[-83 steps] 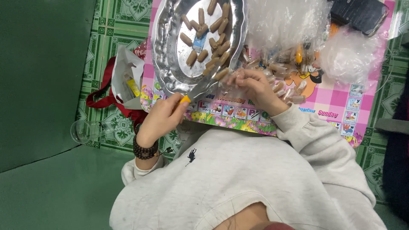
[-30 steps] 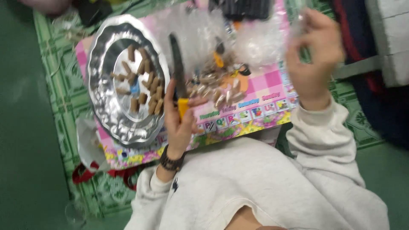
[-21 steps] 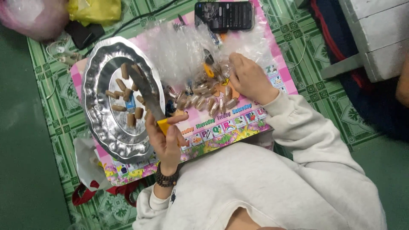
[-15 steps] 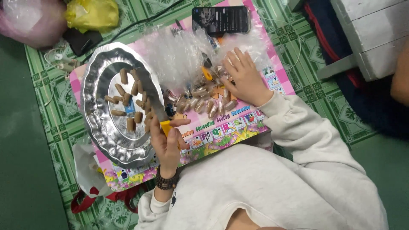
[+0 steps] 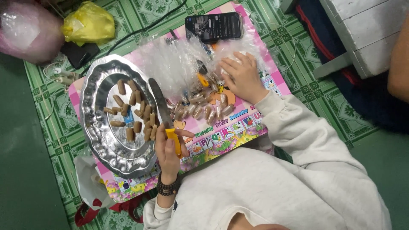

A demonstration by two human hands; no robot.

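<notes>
My left hand [image 5: 168, 151], with a bead bracelet on its wrist, is closed around the yellow handle of a knife [image 5: 161, 106]. The blade points away from me and lies across the right rim of a round silver tray [image 5: 102, 145]. Several short brown sausage-like pieces [image 5: 135, 114] lie in the tray. My right hand [image 5: 242, 77] rests palm down, fingers spread, on clear plastic bags [image 5: 179, 66]. Just below it is a heap of plastic-wrapped brown pieces [image 5: 204, 108]. All of this sits on a pink picture mat [image 5: 238, 123].
A dark phone [image 5: 214, 26] lies at the mat's far edge. A yellow bag [image 5: 88, 24] and a pink bag [image 5: 25, 30] sit far left on the green patterned floor mat. A white wooden block [image 5: 362, 30] and another person's arm [image 5: 399, 64] are at the right.
My right hand, raised in the air a second ago, has come down onto the plastic bags. My left hand has kept its hold on the knife while the view swung and steadied.
</notes>
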